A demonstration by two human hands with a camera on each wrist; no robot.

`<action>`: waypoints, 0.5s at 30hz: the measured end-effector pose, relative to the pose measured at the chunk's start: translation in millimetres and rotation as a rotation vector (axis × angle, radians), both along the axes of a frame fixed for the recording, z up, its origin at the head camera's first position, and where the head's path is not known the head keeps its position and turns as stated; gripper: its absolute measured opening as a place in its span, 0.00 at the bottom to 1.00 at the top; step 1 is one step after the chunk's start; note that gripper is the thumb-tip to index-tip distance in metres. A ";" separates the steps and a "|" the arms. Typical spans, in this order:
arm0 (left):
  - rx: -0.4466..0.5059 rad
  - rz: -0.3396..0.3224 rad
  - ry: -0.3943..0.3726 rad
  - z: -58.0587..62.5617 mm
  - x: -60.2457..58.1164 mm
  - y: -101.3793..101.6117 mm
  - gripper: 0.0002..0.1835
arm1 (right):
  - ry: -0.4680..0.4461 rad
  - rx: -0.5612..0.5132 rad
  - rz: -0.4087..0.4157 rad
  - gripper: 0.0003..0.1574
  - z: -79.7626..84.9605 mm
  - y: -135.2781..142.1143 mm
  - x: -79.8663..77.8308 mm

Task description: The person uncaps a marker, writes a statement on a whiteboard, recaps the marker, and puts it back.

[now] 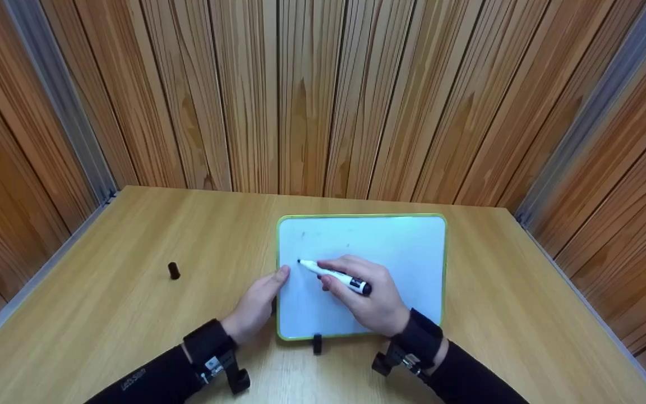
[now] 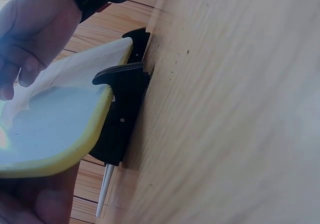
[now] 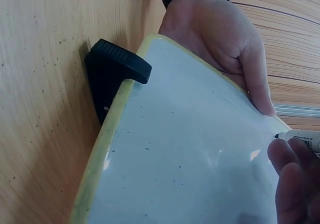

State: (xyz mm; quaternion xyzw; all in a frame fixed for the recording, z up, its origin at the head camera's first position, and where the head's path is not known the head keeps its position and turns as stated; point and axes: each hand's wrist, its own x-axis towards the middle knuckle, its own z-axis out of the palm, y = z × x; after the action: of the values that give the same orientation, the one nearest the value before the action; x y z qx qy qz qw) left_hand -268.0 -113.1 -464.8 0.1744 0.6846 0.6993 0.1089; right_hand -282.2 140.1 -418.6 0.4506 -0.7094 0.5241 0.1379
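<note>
A whiteboard (image 1: 407, 252) with a yellow-green rim leans in a black stand (image 2: 120, 114) on the table. At its left edge my left hand (image 1: 255, 306) grips the board, thumb on the front face and fingers behind. The right wrist view shows that left hand (image 3: 220, 38) from the side. Over the board, my right hand (image 1: 376, 294) pinches a white marker (image 1: 342, 278) with a black end. The marker's uncapped black tip points left, at or very close to the board's surface; contact cannot be told. Small dark specks and faint smudges mark the white face.
A black marker cap (image 1: 174, 270) stands on the wooden table (image 1: 110, 314), left of the board. Wood-panelled walls (image 1: 312, 101) rise behind and at both sides. A black stand foot (image 1: 317, 344) hooks the board's lower edge.
</note>
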 end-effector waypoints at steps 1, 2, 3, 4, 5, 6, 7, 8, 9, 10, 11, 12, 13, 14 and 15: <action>-0.005 0.001 0.003 0.2 0.0 0.0 0.40 | -0.002 0.001 -0.001 0.18 0.2 -0.2 0.4; -0.008 0.003 0.003 0.4 0.0 0.0 0.41 | -0.003 0.003 -0.001 0.18 0.1 -0.3 0.7; -0.012 0.003 0.001 0.6 0.1 -0.1 0.41 | -0.009 0.007 -0.004 0.18 0.1 -0.3 1.1; -0.015 0.004 -0.002 0.7 0.1 -0.2 0.41 | -0.014 0.010 -0.007 0.18 0.3 -0.3 1.6; -0.017 0.006 -0.004 0.8 0.3 -0.2 0.41 | -0.016 0.013 -0.010 0.18 0.1 -0.1 1.8; -0.015 0.008 -0.008 0.9 0.4 -0.2 0.41 | -0.018 0.016 -0.014 0.18 -0.2 0.1 1.9; -0.014 0.009 -0.011 1.0 0.6 -0.1 0.41 | -0.018 0.018 -0.017 0.17 -0.3 0.2 2.1; -0.013 0.009 -0.012 0.9 0.6 -0.2 0.41 | -0.020 0.020 -0.019 0.17 -0.5 0.3 2.2; -0.012 0.010 -0.013 0.8 0.7 -0.2 0.41 | -0.021 0.022 -0.021 0.17 -0.6 0.4 2.3; -0.010 0.010 -0.012 0.8 0.7 -0.1 0.41 | -0.019 0.023 -0.022 0.16 -0.9 0.4 2.4; -0.010 0.010 -0.012 0.8 0.9 -0.2 0.40 | -0.019 0.024 -0.022 0.16 -1.2 0.5 2.3; -0.008 0.009 -0.011 0.8 1.0 -0.2 0.40 | -0.020 0.024 -0.020 0.16 -1.1 0.4 2.5; -0.009 0.008 -0.010 0.7 1.0 -0.4 0.40 | -0.020 0.024 -0.018 0.15 -1.4 0.4 2.6; -0.011 0.008 -0.011 0.7 1.0 -0.5 0.40 | -0.021 0.024 -0.015 0.15 -1.6 0.3 2.6; -0.012 0.007 -0.013 0.8 1.2 -0.7 0.40 | -0.023 0.024 -0.011 0.15 -1.6 0.1 2.7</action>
State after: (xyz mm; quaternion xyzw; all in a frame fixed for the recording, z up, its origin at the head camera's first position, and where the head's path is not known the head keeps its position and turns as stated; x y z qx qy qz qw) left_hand -266.9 -113.8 -464.0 0.1670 0.6887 0.6966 0.1119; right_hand -279.5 140.2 -420.3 0.4424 -0.7195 0.5201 0.1272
